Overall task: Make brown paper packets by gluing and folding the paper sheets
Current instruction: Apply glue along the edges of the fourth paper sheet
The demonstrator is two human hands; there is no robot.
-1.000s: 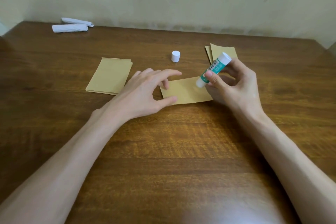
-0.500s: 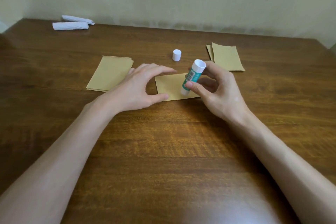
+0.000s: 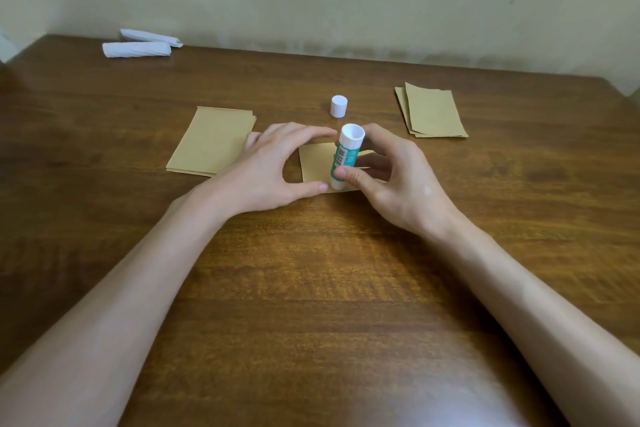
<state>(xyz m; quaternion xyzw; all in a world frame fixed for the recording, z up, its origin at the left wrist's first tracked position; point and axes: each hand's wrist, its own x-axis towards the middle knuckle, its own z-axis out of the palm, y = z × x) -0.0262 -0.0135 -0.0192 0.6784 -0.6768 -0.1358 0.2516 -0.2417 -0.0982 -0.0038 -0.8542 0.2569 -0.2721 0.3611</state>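
Desk: dark wood desk, pale wall behind.
Sheet: your brown sheet lies flat mid-desk.
Right hand: your right hand has its grip round the glue stick, upright on the sheet's near edge.
Left hand: your left hand arches over the sheet, grip wide, thumb on its near edge.
Cap: white cap stands just behind.

On the surface a paper sheet lies in the middle, and the glue stick stands on it. The cap is just behind. The left stack and the right stack lie at its sides. Two rolls lie far back left.
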